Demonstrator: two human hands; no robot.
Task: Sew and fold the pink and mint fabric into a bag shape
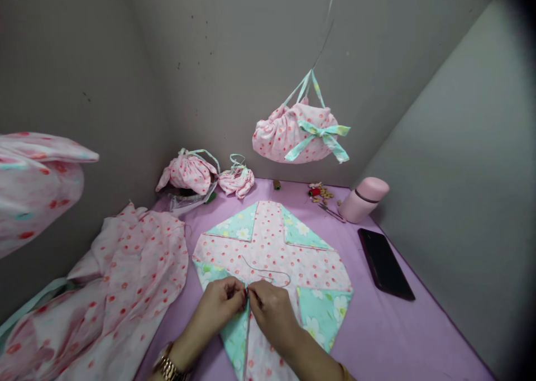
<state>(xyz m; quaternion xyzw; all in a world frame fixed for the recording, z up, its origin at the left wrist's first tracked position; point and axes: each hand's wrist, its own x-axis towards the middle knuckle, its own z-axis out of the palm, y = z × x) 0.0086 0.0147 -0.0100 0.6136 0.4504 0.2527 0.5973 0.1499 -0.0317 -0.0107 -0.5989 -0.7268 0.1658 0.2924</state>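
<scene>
A pink dotted cloth piece [272, 222] with mint floral corner patches lies flat in front of me. My left hand [224, 301] is closed in a pinch on the edge of the lower-left mint patch [237, 336]. Fingertip to fingertip with it, my right hand [272, 308] is also pinched shut at that same edge. What sits between the right fingertips is too small to make out. A dark thread [268, 270] curls loosely over the cloth just beyond my hands.
Gathered pink cloth [134, 263] is heaped at the left. A bow-tied pouch [295, 132] hangs above the back edge; smaller pouches [188, 171] sit back left. At right are a pink bottle [364, 199], a black phone [385, 263], small scissors [332, 212] and a red spool [314, 191].
</scene>
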